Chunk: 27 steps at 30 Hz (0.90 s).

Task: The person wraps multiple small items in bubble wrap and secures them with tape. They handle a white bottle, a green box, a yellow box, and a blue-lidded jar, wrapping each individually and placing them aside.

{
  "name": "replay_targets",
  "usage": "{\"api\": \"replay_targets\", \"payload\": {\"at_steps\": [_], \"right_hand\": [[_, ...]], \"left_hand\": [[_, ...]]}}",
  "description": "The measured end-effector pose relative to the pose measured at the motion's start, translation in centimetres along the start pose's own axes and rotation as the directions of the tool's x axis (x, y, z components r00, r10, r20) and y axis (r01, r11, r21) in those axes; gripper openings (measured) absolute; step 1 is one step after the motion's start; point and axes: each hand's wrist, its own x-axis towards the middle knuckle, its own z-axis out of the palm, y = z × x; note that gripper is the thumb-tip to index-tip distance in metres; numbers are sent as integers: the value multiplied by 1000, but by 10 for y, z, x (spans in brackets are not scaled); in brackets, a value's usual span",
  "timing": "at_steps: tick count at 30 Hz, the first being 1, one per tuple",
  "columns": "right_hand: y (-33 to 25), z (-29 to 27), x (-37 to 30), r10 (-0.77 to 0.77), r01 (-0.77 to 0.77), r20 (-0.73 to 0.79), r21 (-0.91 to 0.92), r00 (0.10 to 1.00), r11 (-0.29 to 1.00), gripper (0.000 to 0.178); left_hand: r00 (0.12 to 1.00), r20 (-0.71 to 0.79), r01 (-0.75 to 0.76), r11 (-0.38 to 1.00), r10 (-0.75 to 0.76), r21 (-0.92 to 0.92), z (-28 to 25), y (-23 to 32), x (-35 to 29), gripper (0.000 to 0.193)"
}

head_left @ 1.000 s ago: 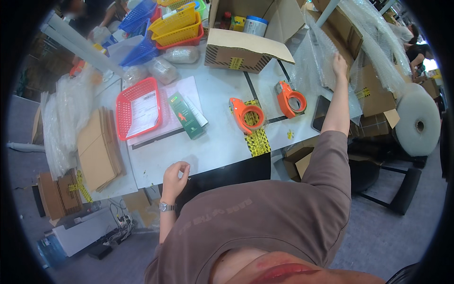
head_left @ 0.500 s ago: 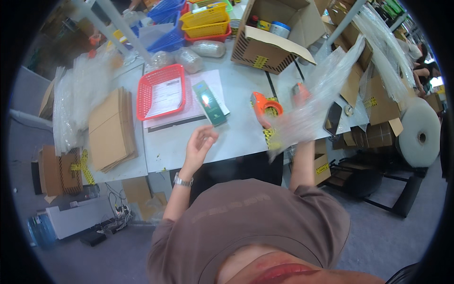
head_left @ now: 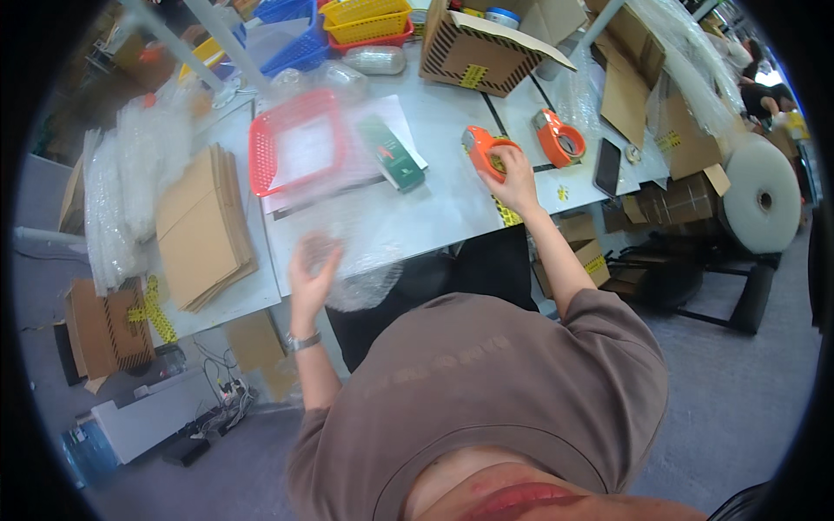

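My left hand (head_left: 311, 271), smeared by motion and with a metal watch at the wrist, grips a sheet of clear bubble wrap (head_left: 369, 282) at the table's front edge. The wrap hangs partly over the edge, and its blurred upper part spreads toward the red basket (head_left: 260, 165). My right hand (head_left: 514, 184) has its fingers closed round an orange tape dispenser (head_left: 477, 148) on the table. A second orange tape dispenser (head_left: 549, 139) stands to its right. Between my hands, farther back, a green box (head_left: 395, 161) lies partly on white papers (head_left: 395, 113).
Flattened cardboard boxes (head_left: 195, 230) are stacked on the left, beside bubble wrap bundles (head_left: 113, 217). An open carton (head_left: 473, 61) and yellow baskets (head_left: 369, 30) stand at the back. A black phone (head_left: 607, 167) lies on the right, near a large wrap roll (head_left: 756, 200).
The bubble wrap has passed from my right side to my left hand, which moved left and nearer. My right hand has let go of it and closed on the tape dispenser.
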Motion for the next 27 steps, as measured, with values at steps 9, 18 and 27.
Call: {"api": "replay_targets", "payload": {"at_steps": [9,18,27], "right_hand": [[40,17,2,281,-281,-31,-240,959,929,115],[69,-9,6,564,-523,74,-293,822,800,116],[-83,88,66,27,-71,374,106,927,992,116]], "left_hand": [[909,-390,118,989,-144,-91,-42,-33,-35,38],[934,-357,31,1000,-31,-7,-34,-20,-22,32],[955,-280,14,927,98,375,-10,-21,-7,36]]}}
